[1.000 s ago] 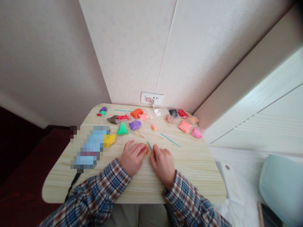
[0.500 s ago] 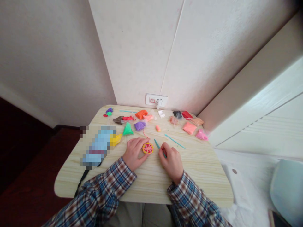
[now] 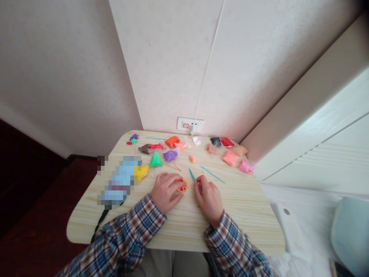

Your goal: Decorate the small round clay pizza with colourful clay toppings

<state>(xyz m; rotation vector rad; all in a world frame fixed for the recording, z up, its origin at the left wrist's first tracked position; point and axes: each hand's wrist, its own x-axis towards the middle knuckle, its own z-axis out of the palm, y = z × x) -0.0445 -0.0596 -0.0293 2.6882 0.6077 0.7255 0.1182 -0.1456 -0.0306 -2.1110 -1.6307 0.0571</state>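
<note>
A round clay piece point(image 3: 183, 187), yellow at the rim with pink and red pieces on top, lies on the table. My left hand point(image 3: 165, 192) rests beside it with fingers apart, and a finger reaches over its top and hides part of it. In my right hand point(image 3: 210, 199) is a teal modelling knife point(image 3: 192, 175), gripped by its handle, with the blade pointing up and left, apart from the clay. A thin pink-red clay strand point(image 3: 177, 166) lies just beyond the disc. Behind it sits a small pink and yellow clay lump point(image 3: 192, 158).
Another teal tool point(image 3: 213, 174) lies right of centre. Across the back are bags of coloured clay, among them green point(image 3: 156, 159), purple point(image 3: 170, 155) and orange-pink point(image 3: 230, 158). Small clay shapes point(image 3: 133, 138) sit at the back left. A blurred phone-like object point(image 3: 121, 182) lies left.
My left fingers have let go of the disc's sides, and one now lies over its top. The strand is clear of my fingertips. My right hand has barely moved.
</note>
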